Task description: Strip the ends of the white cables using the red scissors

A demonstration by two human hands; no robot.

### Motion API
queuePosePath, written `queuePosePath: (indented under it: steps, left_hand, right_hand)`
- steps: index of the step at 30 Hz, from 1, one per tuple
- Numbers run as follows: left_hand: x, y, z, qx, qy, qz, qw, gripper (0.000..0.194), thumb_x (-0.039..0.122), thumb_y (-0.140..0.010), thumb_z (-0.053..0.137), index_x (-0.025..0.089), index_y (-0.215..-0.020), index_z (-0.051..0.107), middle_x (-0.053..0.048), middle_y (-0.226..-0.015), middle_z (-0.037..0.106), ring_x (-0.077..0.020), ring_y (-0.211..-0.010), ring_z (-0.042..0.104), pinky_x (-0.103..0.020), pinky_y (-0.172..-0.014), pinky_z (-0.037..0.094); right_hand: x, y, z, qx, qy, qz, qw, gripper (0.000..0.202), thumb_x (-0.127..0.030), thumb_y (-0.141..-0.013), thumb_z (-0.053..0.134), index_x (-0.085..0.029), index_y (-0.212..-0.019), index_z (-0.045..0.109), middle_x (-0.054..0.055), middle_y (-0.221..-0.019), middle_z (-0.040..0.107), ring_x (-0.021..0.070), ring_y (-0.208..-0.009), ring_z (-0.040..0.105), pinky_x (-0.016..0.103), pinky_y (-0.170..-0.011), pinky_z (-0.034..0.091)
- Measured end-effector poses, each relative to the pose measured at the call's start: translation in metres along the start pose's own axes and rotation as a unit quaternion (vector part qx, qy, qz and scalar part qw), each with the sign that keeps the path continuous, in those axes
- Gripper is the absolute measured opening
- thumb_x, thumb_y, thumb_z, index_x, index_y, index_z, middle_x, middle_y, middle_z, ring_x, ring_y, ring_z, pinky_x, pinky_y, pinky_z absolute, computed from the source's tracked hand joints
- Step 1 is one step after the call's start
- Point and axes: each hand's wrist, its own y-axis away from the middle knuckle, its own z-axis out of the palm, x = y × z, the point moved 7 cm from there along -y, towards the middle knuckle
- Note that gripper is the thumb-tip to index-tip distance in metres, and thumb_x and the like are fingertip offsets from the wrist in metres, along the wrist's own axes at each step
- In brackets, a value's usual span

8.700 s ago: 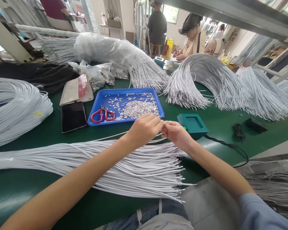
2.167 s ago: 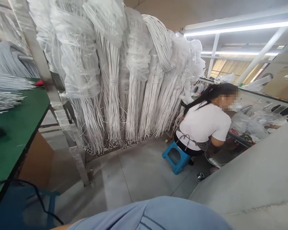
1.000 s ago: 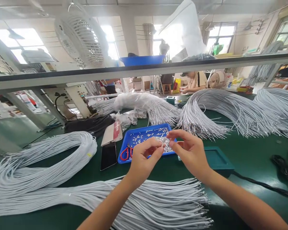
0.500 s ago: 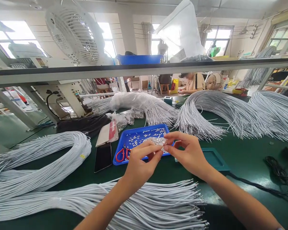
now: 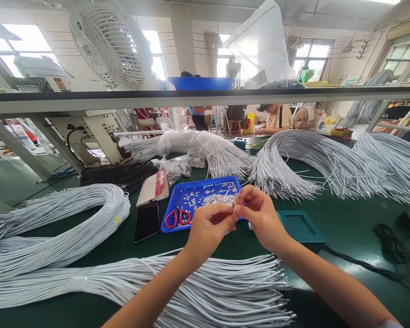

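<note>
My left hand [image 5: 210,225] and my right hand [image 5: 258,216] meet fingertip to fingertip over the right front part of a blue tray [image 5: 182,191]. Both are closed in a pinch. Whatever lies between the fingertips is too small and covered to name. Small silvery metal pieces [image 5: 218,199] are heaped and scattered in the tray, partly behind my hands. Red-handled scissors [image 5: 177,218] lie at its left front corner. Below my wrists stretches a bundle of light grey cables [image 5: 232,282], with metal tips at the right end.
A coiled cable bundle [image 5: 105,209] lies left, beside a phone [image 5: 146,222] and a red-and-white packet [image 5: 153,187]. More grey cables [image 5: 294,155] arch behind. A teal device [image 5: 302,228] with a black cord sits right. A shelf edge [image 5: 205,95] crosses above; a person [image 5: 276,119] sits beyond.
My fingertips have drawn closer together and my right-hand fingers have curled in more. My left hand has shifted slightly right, uncovering more of the scissors. Someone standing has come into view in the background.
</note>
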Motion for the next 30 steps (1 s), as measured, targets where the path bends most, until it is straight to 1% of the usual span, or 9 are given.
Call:
queuePosePath:
  steps: [3,5,7,12,15,19,22,26,30]
  left_hand:
    - [-0.002,0.001,0.001,0.009,0.02,-0.014,1.0,0.009,0.021,-0.07,0.074,0.013,-0.071,0.072,0.0,-0.056,0.063,-0.0076,-0.049,0.058,-0.014,-0.049,0.049]
    - [-0.003,0.002,0.001,0.014,0.03,-0.019,0.999,0.008,0.021,-0.07,0.074,0.013,-0.071,0.072,0.0,-0.056,0.062,-0.0072,-0.049,0.057,-0.013,-0.048,0.048]
    - [-0.002,0.002,0.001,0.019,0.038,-0.019,0.999,0.009,0.021,-0.071,0.074,0.013,-0.07,0.072,0.0,-0.055,0.062,-0.0069,-0.048,0.056,-0.013,-0.048,0.048]
    - [0.003,0.003,-0.003,0.034,0.042,-0.008,0.998,0.009,0.019,-0.07,0.072,0.012,-0.066,0.069,0.001,-0.053,0.06,-0.0066,-0.046,0.054,-0.013,-0.047,0.046]
    - [0.005,0.003,-0.005,0.036,0.035,0.001,0.999,0.009,0.02,-0.071,0.071,0.012,-0.066,0.069,0.001,-0.053,0.059,-0.0068,-0.046,0.052,-0.014,-0.046,0.045]
    - [0.006,0.004,-0.006,0.034,0.022,0.004,0.999,0.011,0.021,-0.071,0.071,0.012,-0.065,0.068,0.001,-0.051,0.056,-0.0068,-0.044,0.049,-0.016,-0.045,0.042]
    - [0.007,0.004,-0.005,0.038,0.029,-0.001,0.999,0.013,0.023,-0.07,0.072,0.012,-0.065,0.067,0.0,-0.052,0.056,-0.0075,-0.044,0.048,-0.017,-0.043,0.041]
    - [0.008,0.005,-0.006,0.048,0.042,-0.005,0.998,0.012,0.023,-0.069,0.073,0.012,-0.066,0.068,0.0,-0.053,0.056,-0.0072,-0.044,0.047,-0.017,-0.042,0.04]
    - [0.009,0.005,-0.007,0.049,0.05,-0.001,0.998,0.012,0.022,-0.068,0.073,0.012,-0.064,0.067,0.001,-0.052,0.055,-0.0067,-0.043,0.047,-0.016,-0.042,0.039]
  right_hand:
    - [0.008,0.003,0.0,0.016,-0.055,0.015,0.998,0.021,-0.02,-0.068,0.076,-0.02,-0.081,0.059,-0.004,-0.072,0.054,0.008,-0.063,0.05,0.019,-0.055,0.045]
    - [0.01,0.005,0.0,0.024,-0.064,0.018,0.998,0.02,-0.019,-0.07,0.073,-0.02,-0.084,0.059,-0.003,-0.074,0.054,0.0086,-0.064,0.049,0.019,-0.054,0.045]
    - [0.007,0.007,0.0,0.029,-0.04,0.003,0.999,0.017,-0.017,-0.071,0.07,-0.02,-0.084,0.059,-0.003,-0.074,0.054,0.0086,-0.066,0.049,0.019,-0.056,0.045]
    - [-0.007,0.005,-0.003,0.033,0.07,-0.044,0.996,0.014,-0.013,-0.074,0.06,-0.021,-0.086,0.058,-0.003,-0.074,0.052,0.0086,-0.066,0.048,0.02,-0.06,0.044]
    - [-0.014,0.003,-0.007,0.042,0.111,-0.073,0.99,0.015,-0.015,-0.077,0.058,-0.022,-0.09,0.059,-0.001,-0.081,0.057,0.0119,-0.077,0.054,0.024,-0.065,0.048]
    - [-0.021,0.006,-0.004,0.015,0.156,-0.101,0.982,0.02,-0.014,-0.082,0.055,-0.023,-0.099,0.06,0.002,-0.094,0.064,0.0163,-0.095,0.059,0.028,-0.074,0.051]
    - [-0.027,0.013,0.003,-0.01,0.201,-0.142,0.969,0.026,-0.012,-0.085,0.052,-0.026,-0.105,0.06,0.002,-0.104,0.065,0.0174,-0.104,0.059,0.032,-0.083,0.051]
    - [-0.033,0.022,0.012,-0.041,0.241,-0.188,0.951,0.032,-0.01,-0.089,0.049,-0.03,-0.109,0.062,0.001,-0.109,0.064,0.0171,-0.106,0.059,0.034,-0.088,0.05]
    - [-0.034,0.023,0.012,-0.039,0.247,-0.198,0.948,0.033,-0.009,-0.09,0.048,-0.031,-0.109,0.063,0.001,-0.109,0.065,0.0179,-0.107,0.058,0.034,-0.087,0.051]
